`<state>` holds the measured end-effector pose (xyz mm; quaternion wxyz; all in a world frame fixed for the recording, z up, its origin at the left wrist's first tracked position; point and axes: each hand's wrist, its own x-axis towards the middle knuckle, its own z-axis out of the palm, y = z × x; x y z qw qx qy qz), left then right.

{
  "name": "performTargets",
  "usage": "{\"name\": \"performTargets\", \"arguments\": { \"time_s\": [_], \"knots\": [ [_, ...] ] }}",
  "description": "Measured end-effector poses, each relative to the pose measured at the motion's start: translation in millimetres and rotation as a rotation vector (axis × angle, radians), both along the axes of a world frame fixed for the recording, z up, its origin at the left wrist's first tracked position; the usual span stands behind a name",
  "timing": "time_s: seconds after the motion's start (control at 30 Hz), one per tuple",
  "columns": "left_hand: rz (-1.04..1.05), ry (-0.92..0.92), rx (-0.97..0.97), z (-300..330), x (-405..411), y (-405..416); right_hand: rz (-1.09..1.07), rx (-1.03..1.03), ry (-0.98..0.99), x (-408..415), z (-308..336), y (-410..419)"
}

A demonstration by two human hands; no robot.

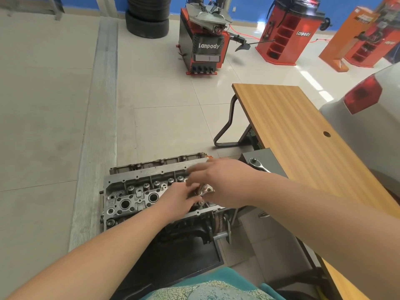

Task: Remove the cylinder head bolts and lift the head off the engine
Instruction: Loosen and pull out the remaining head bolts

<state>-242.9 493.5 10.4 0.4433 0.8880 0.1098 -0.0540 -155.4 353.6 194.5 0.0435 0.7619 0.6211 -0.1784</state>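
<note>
Both hands meet over the right end of the cylinder head point(138, 195), which sits on the engine in the near centre. The left hand point(181, 197) and right hand point(218, 182) appear to pinch a small metal piece point(202, 190), probably a bolt; each grip is blurred. Draw it straight up, then set it on the tabletop point(303, 135).
</note>
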Motion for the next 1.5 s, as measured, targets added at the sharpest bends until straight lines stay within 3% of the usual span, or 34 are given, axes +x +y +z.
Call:
{"name": "performTargets", "arguments": {
  "time_s": [0.13, 0.2, 0.33, 0.43, 0.53, 0.6, 0.73, 0.83, 0.93, 1.13, 1.23, 1.37, 1.5],
  "knots": [
    [0.084, -0.043, -0.017, 3.2, 2.3, -0.6, -0.291, -0.112, -0.244, -4.3, -10.9, 9.4],
    [0.031, -0.043, -0.005, 2.4, 2.6, -2.0, -0.206, -0.138, -0.263, -2.0, -11.5, 8.6],
    [-0.026, 0.010, 0.003, 1.5, -0.4, -1.3, 0.093, -0.111, -0.047, 2.8, -2.8, -2.5],
    [0.042, -0.025, -0.026, 9.1, 2.1, 1.8, -0.082, -0.002, -0.005, -3.3, -4.0, 0.3],
    [0.067, -0.051, 0.005, 13.6, 6.2, 2.1, -0.281, -0.122, -0.226, -5.5, -8.8, 12.1],
    [0.010, -0.051, -0.015, 13.0, 6.0, 2.4, -0.226, -0.155, -0.258, -5.6, -10.0, 14.5],
    [-0.118, 0.042, 0.013, 17.6, 3.6, 9.0, -0.050, -0.144, -0.099, 1.0, -1.0, 3.7],
    [-0.093, 0.070, 0.011, 25.9, 9.0, 9.1, -0.167, -0.056, -0.122, -4.6, -0.6, 5.2],
    [-0.053, 0.047, 0.013, 28.9, 12.7, 6.7, -0.296, -0.126, -0.269, -7.5, -8.5, 13.9],
    [-0.052, 0.062, -0.175, 33.5, 5.9, 13.6, 0.067, -0.029, -0.161, 1.4, -6.2, 1.3],
    [-0.005, 0.012, -0.121, 38.2, 7.0, 15.2, -0.068, 0.064, -0.111, -3.6, -6.1, 2.3],
    [0.045, -0.035, -0.192, 43.0, 7.5, 13.5, -0.303, -0.058, -0.291, -6.4, -12.4, 12.8],
    [-0.040, 0.025, -0.271, 43.7, 3.9, 16.1, -0.053, -0.074, -0.184, -0.6, -7.1, 8.0]
  ]
}}
